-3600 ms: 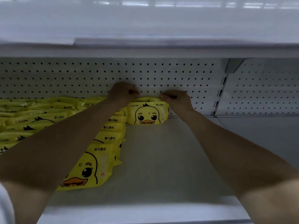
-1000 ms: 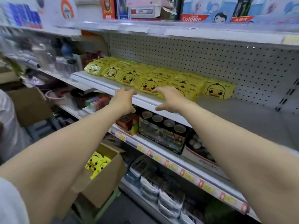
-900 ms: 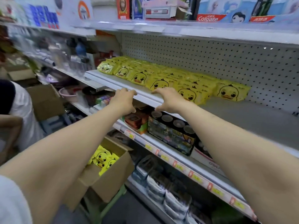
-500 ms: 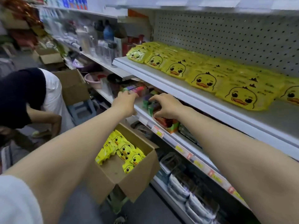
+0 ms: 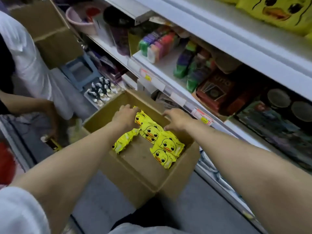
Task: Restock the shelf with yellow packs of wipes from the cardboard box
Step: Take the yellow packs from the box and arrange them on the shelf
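Note:
An open cardboard box (image 5: 135, 168) stands on the floor by the shelving, holding several yellow packs of wipes (image 5: 168, 144) printed with a duck face. My left hand (image 5: 125, 118) reaches into the far end of the box, fingers over the topmost pack there. Over the box's right rim hovers my right hand (image 5: 175, 119), fingers spread and holding nothing. A yellow pack on the shelf (image 5: 276, 12) shows at the top right, on the white shelf (image 5: 219, 29).
Another person in a white top (image 5: 28, 65) crouches at the left, next to a brown carton (image 5: 52, 36) and a grey step stool (image 5: 79, 71). Lower shelves (image 5: 168, 68) at the right hold coloured goods and card games.
My view dropped from the wipes shelf to the box on the floor. Both hands came down from the shelf edge into and over the box.

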The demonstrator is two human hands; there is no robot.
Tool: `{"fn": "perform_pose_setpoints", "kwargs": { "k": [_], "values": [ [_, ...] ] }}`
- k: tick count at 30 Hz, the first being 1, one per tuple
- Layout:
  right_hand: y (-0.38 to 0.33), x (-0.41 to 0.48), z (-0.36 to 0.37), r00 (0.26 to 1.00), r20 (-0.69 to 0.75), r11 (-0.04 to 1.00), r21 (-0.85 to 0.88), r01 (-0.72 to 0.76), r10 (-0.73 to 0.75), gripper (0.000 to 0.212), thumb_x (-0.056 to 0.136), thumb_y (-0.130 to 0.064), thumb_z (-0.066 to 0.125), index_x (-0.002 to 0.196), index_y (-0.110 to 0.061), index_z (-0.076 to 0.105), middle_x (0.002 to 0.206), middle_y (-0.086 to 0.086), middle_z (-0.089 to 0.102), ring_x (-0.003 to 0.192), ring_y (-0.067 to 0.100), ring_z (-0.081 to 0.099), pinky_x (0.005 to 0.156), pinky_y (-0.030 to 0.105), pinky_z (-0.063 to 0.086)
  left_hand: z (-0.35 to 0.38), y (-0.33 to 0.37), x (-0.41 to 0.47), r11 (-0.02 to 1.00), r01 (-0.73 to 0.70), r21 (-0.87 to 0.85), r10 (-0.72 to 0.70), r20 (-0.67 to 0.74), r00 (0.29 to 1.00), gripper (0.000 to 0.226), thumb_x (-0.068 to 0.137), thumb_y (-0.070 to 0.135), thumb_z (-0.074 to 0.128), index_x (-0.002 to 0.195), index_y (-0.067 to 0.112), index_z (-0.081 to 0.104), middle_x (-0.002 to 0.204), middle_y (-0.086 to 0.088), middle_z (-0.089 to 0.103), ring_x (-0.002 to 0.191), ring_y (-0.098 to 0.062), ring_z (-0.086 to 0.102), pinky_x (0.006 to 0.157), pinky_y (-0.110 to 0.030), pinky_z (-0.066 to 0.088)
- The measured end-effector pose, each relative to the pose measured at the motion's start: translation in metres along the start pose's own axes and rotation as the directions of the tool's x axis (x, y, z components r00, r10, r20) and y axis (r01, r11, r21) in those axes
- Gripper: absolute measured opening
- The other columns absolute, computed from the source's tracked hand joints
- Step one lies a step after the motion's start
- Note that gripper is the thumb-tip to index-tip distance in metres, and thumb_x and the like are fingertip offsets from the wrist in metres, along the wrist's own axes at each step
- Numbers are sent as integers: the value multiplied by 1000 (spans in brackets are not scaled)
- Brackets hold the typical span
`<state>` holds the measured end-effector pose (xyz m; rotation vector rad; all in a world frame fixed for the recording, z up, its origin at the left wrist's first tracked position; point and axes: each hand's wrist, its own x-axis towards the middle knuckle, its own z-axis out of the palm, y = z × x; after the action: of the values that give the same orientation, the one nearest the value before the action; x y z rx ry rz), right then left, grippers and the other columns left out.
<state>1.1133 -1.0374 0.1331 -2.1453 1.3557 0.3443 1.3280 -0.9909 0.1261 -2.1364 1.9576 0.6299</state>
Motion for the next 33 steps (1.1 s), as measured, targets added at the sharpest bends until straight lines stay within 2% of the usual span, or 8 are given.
{"fn": "perform_pose_setpoints", "kwargs": {
  "k": [5, 11, 15, 19, 24, 26, 29, 33],
  "values": [
    [20, 34, 55, 979, 159, 991, 37, -132, 125, 70, 79, -40, 81, 140, -24, 51, 142, 5, 53, 129, 27, 50, 103, 35, 42, 49, -32, 52, 997, -62, -45, 67, 115, 991, 71, 79, 38, 78, 141, 28, 45, 131, -11, 49, 125, -34, 41, 97, -43, 42],
    [48, 61, 111, 922, 256, 951, 32, -309, 291, 76, 77, -44, 80, 139, -15, 48, 136, 11, 57, 124, 30, 54, 99, 37, 47, 104, -36, 102, 967, -182, -179, 207, 135, 969, 63, 80, 36, 77, 137, 26, 52, 134, -7, 51, 131, -30, 37, 102, -43, 41],
    [59, 74, 139, 884, 262, 910, 47, -412, 387, 79, 79, -43, 80, 138, -7, 41, 141, 16, 50, 128, 34, 49, 101, 39, 44, 136, -24, 133, 929, -323, -182, 337, 51, 940, 62, 74, 42, 79, 129, 22, 61, 137, -4, 56, 132, -29, 40, 107, -38, 33],
    [66, 81, 160, 837, 264, 867, 6, -498, 479, 80, 81, -39, 79, 139, -6, 34, 143, 17, 47, 130, 34, 48, 101, 41, 42, 166, -16, 154, 936, -341, -91, 342, -2, 940, 67, 73, 45, 78, 132, 20, 58, 140, -2, 55, 137, -28, 37, 112, -41, 30],
    [65, 91, 187, 843, 100, 844, -162, -511, 529, 49, 90, -27, 70, 125, -8, 40, 125, 14, 61, 113, 31, 61, 87, 39, 49, 196, -14, 161, 943, -327, 60, 327, 3, 945, 79, 74, 40, 79, 143, 25, 43, 145, 0, 47, 143, -26, 28, 120, -43, 11],
    [61, 91, 196, 841, 7, 823, -213, -527, 541, 39, 92, -22, 65, 120, -10, 41, 118, 11, 64, 106, 28, 64, 82, 37, 48, 207, -14, 161, 927, -346, 143, 355, -39, 934, 81, 70, 33, 82, 141, 24, 45, 141, -4, 49, 139, -28, 32, 119, -44, 15],
    [61, 89, 204, 840, -2, 813, -249, -526, 543, 35, 94, -11, 56, 123, -11, 37, 115, 10, 65, 102, 27, 66, 77, 34, 47, 218, -11, 156, 901, -333, 278, 364, -68, 929, 72, 75, 22, 75, 140, 24, 43, 127, -6, 52, 127, -31, 41, 117, -43, 23],
    [67, 93, 208, 817, 70, 814, -167, -556, 572, 41, 96, -3, 51, 132, -9, 34, 119, 12, 67, 107, 29, 67, 75, 34, 49, 234, -10, 142, 928, -233, 290, 223, 69, 972, 62, 78, 14, 72, 132, 19, 41, 120, -6, 53, 115, -27, 48, 100, -37, 39]
  ]
}}
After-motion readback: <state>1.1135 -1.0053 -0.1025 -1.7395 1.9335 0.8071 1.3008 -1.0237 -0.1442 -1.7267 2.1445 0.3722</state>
